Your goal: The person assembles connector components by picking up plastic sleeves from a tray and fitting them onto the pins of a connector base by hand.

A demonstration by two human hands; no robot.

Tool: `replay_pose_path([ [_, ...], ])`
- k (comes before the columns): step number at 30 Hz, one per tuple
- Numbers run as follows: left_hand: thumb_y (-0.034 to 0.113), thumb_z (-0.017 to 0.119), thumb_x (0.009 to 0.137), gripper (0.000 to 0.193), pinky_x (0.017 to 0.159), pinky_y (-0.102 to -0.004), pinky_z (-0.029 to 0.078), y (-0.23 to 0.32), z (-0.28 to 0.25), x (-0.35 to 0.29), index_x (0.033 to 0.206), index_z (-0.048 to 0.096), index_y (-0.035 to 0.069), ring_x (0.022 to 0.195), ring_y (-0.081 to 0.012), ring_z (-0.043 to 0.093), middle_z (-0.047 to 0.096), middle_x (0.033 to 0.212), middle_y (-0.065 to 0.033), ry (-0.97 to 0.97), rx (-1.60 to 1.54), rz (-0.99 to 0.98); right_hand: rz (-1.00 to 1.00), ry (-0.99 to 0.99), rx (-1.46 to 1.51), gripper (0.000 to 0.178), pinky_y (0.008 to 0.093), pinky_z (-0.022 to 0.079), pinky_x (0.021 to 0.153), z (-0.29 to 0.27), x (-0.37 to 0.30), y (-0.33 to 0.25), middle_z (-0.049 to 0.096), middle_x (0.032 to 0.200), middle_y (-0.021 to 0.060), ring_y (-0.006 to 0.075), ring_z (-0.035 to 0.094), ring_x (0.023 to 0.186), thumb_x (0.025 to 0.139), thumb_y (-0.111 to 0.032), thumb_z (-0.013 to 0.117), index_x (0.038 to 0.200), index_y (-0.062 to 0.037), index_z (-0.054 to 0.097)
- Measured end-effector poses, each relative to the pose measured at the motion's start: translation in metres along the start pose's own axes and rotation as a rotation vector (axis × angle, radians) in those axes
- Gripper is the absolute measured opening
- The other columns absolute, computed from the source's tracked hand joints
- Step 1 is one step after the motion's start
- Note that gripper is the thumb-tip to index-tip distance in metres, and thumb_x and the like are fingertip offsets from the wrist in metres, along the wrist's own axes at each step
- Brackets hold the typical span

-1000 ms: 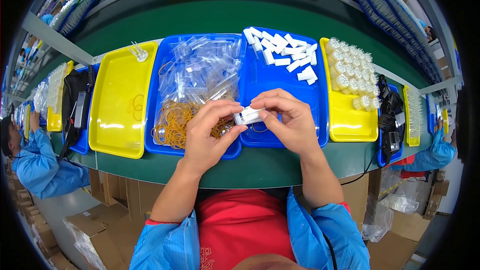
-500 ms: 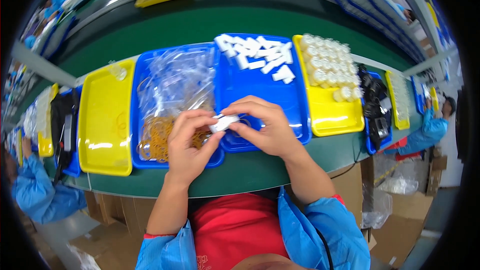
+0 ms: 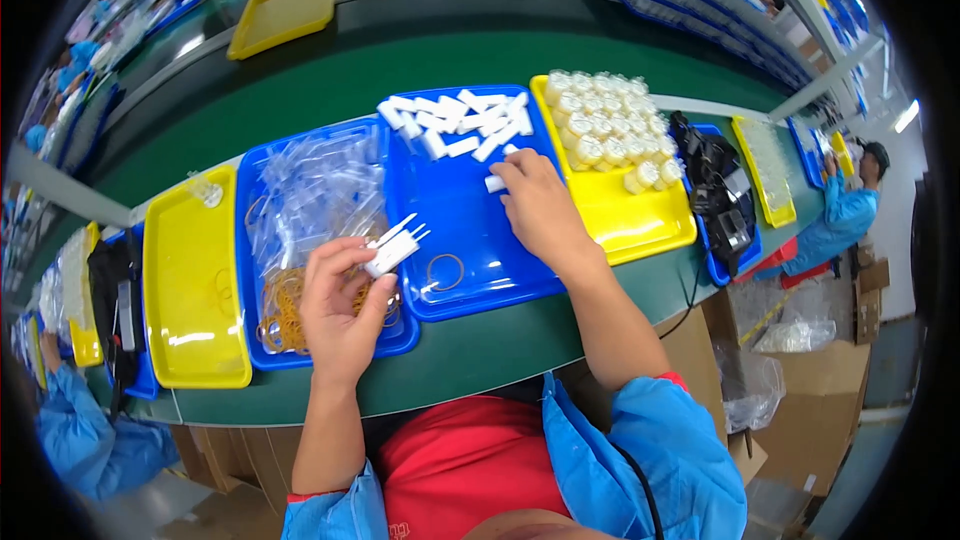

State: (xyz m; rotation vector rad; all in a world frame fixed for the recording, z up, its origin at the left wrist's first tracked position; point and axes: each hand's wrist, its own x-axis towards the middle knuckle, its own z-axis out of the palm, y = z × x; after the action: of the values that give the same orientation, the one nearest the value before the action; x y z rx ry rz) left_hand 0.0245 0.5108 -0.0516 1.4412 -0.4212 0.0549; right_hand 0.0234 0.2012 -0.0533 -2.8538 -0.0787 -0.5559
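My left hand (image 3: pixel 340 305) pinches a small white plug adapter (image 3: pixel 390 252) with thin metal prongs, held above the edge between two blue trays. My right hand (image 3: pixel 545 210) reaches over the right blue tray (image 3: pixel 455 190). Its fingers are closed round a small white block (image 3: pixel 495 183), which they partly hide. Beyond it, several white blocks (image 3: pixel 465 120) lie loosely piled at the tray's far end. A single rubber band (image 3: pixel 445 272) rests near this tray's front.
Left of it, another blue tray (image 3: pixel 400 340) holds clear plastic bags (image 3: pixel 320 185) and brown rubber bands (image 3: pixel 285 310). A yellow tray (image 3: pixel 190 340) stands farther left. To the right, a yellow tray (image 3: pixel 650 230) carries rolled cream-coloured bundles (image 3: pixel 610 120); black adapters (image 3: pixel 715 185) lie beyond.
My hands have parted. The right has moved forward and right to the white blocks, while the left has kept the plug adapter, whose prongs now show. The view has shifted slightly.
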Motion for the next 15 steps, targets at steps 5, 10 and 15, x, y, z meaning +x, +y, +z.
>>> replay_pose_path([
  [5,-0.004,0.073,0.104,0.024,0.103,-0.0336,0.063,-0.013,-0.004,0.007,0.128,0.072,0.0,0.126,-0.0209,0.068,0.062,0.14,-0.0134,-0.066,0.057,0.1,-0.002,-0.114,0.256,0.029,0.046,0.057,0.105,-0.008,0.006,-0.005,0.071,0.122,0.0193,0.0404,0.069,0.12,0.089,0.001,0.08,0.117,-0.0048,0.08],
  [10,-0.002,0.072,0.107,0.028,0.114,-0.0367,0.057,0.004,0.003,0.004,0.135,0.07,-0.002,0.132,-0.0238,0.067,0.062,0.141,-0.0134,-0.041,-0.234,-0.102,0.022,-0.155,0.384,0.024,0.0341,0.061,0.087,-0.02,-0.003,-0.014,0.068,0.118,0.0138,0.0269,0.073,0.097,0.09,0.01,0.081,0.111,0.0009,0.075],
  [15,0.0,0.073,0.107,0.034,0.118,-0.0395,0.057,0.011,-0.006,0.0,0.14,0.068,-0.003,0.138,-0.0251,0.065,0.06,0.142,-0.013,-0.013,-0.16,-0.095,0.025,-0.155,0.377,0.029,0.0334,0.06,0.085,-0.012,0.004,-0.029,0.068,0.117,0.0127,0.0251,0.071,0.095,0.09,0.01,0.081,0.116,-0.0001,0.071],
])
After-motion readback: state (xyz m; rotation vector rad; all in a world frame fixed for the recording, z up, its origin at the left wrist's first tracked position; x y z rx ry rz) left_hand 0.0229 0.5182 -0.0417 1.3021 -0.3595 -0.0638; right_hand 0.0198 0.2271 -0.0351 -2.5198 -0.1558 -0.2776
